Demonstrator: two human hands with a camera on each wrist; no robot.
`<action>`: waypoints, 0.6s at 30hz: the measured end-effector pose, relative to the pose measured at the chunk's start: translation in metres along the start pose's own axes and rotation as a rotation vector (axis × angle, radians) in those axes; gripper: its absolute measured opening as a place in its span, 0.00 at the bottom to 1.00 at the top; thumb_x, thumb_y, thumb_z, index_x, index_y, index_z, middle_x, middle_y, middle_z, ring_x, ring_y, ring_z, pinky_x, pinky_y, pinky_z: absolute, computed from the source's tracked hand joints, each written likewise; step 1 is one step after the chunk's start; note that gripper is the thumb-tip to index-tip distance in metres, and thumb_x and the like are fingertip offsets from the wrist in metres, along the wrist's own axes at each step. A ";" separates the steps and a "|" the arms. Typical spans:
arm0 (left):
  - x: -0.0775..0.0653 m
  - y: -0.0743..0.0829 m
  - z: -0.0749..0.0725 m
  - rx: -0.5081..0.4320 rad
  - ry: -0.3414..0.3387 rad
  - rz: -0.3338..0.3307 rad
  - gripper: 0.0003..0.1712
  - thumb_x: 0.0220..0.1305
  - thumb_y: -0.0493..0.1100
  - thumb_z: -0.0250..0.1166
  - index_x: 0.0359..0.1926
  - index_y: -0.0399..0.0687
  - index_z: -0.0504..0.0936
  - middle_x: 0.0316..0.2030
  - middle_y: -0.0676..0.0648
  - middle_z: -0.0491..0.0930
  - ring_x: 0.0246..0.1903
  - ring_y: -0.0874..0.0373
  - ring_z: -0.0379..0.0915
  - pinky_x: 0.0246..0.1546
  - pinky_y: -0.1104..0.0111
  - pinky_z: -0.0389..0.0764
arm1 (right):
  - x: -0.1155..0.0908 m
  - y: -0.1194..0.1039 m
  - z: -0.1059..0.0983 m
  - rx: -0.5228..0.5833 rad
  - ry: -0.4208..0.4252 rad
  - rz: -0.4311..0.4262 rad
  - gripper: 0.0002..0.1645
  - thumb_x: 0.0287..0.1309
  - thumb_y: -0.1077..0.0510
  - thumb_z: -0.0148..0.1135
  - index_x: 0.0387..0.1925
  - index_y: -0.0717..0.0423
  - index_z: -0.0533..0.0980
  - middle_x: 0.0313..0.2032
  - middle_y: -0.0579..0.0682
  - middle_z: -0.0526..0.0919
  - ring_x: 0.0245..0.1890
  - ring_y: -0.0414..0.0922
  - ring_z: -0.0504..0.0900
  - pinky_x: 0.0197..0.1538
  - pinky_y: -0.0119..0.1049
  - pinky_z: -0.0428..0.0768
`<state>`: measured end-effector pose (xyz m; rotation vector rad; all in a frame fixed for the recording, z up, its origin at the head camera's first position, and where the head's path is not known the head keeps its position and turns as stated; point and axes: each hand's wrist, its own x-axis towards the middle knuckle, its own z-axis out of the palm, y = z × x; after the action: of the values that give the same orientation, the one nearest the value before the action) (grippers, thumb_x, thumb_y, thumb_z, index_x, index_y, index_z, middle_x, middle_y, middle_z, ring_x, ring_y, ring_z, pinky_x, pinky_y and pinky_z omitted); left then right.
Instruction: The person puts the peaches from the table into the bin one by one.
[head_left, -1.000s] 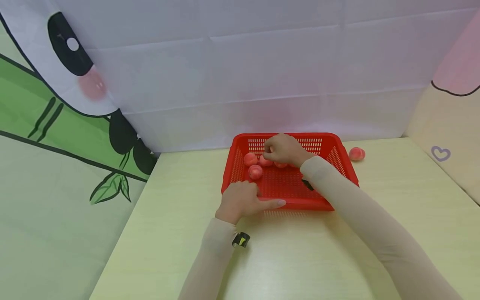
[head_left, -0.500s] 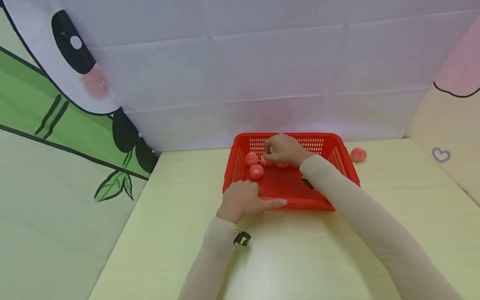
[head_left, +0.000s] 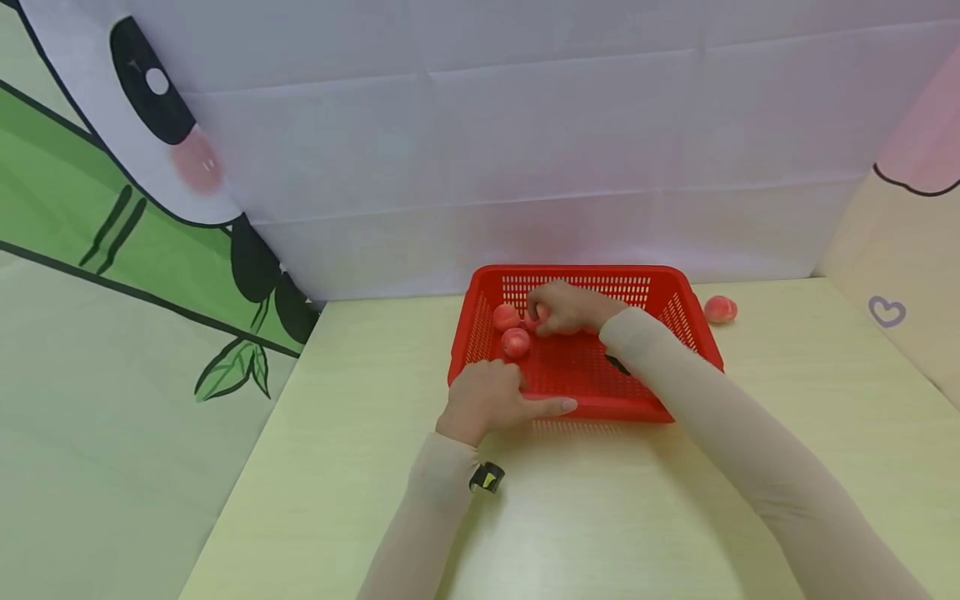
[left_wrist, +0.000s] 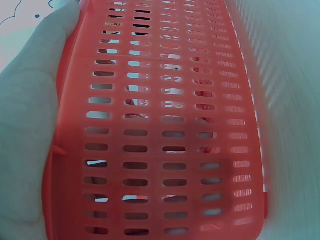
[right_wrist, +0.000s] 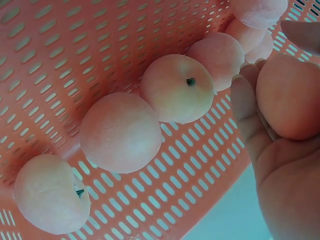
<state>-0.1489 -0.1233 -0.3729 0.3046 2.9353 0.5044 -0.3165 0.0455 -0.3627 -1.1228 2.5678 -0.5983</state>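
A red plastic basket (head_left: 626, 408) with slotted walls stands on the table and contains several peaches. The left hand (head_left: 483, 398) grips its near-left rim, fingers bent over the edge and thumb lying along the front rim. In the left wrist view, that hand (left_wrist: 27, 115) lies against the rim beside the slotted wall (left_wrist: 155, 155). Reaching inside, the right hand (head_left: 572, 308) holds a peach (right_wrist: 290, 97) between curled fingers and thumb. Two peaches (head_left: 516, 342) lie left of this hand. The right wrist view shows a row of peaches (right_wrist: 120, 132) along the basket wall.
One peach (head_left: 721, 309) lies on the table (head_left: 360, 500), outside the basket's right side. Behind the basket rises a pale cloth backdrop (head_left: 450, 150). Printed cloth also closes off the left and right sides.
The right hand has dipped slightly inside the basket, and its fingers have changed position around a peach. The left hand stays on the rim. The head view has shifted slightly.
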 end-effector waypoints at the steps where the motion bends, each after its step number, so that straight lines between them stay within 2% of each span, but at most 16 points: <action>1: 0.000 0.000 0.000 -0.001 0.001 0.001 0.46 0.53 0.90 0.59 0.15 0.55 0.64 0.14 0.57 0.54 0.18 0.63 0.50 0.20 0.65 0.55 | 0.000 0.000 0.000 -0.002 -0.010 0.005 0.09 0.62 0.63 0.69 0.43 0.59 0.81 0.35 0.51 0.78 0.41 0.49 0.74 0.44 0.44 0.76; 6: 0.000 0.000 0.000 -0.008 -0.005 0.000 0.46 0.53 0.89 0.60 0.14 0.55 0.63 0.13 0.57 0.53 0.17 0.63 0.49 0.20 0.66 0.54 | -0.001 0.002 0.000 0.010 -0.050 0.018 0.13 0.61 0.63 0.70 0.47 0.59 0.80 0.38 0.51 0.78 0.42 0.49 0.75 0.45 0.43 0.77; 13: 0.001 0.001 -0.001 0.004 -0.012 -0.001 0.46 0.54 0.89 0.59 0.14 0.55 0.63 0.14 0.57 0.53 0.18 0.63 0.49 0.21 0.66 0.54 | -0.001 0.001 -0.001 0.023 -0.093 -0.009 0.14 0.62 0.64 0.67 0.49 0.60 0.79 0.38 0.51 0.77 0.41 0.48 0.74 0.46 0.42 0.76; 18: 0.002 0.001 0.000 0.007 -0.018 -0.007 0.45 0.54 0.89 0.59 0.15 0.55 0.63 0.14 0.56 0.54 0.18 0.63 0.49 0.21 0.66 0.54 | -0.005 -0.002 0.000 0.076 -0.150 0.056 0.17 0.65 0.63 0.67 0.53 0.60 0.75 0.41 0.52 0.78 0.46 0.49 0.76 0.50 0.42 0.81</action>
<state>-0.1509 -0.1220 -0.3726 0.2980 2.9206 0.4874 -0.3120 0.0476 -0.3616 -1.0274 2.4197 -0.5706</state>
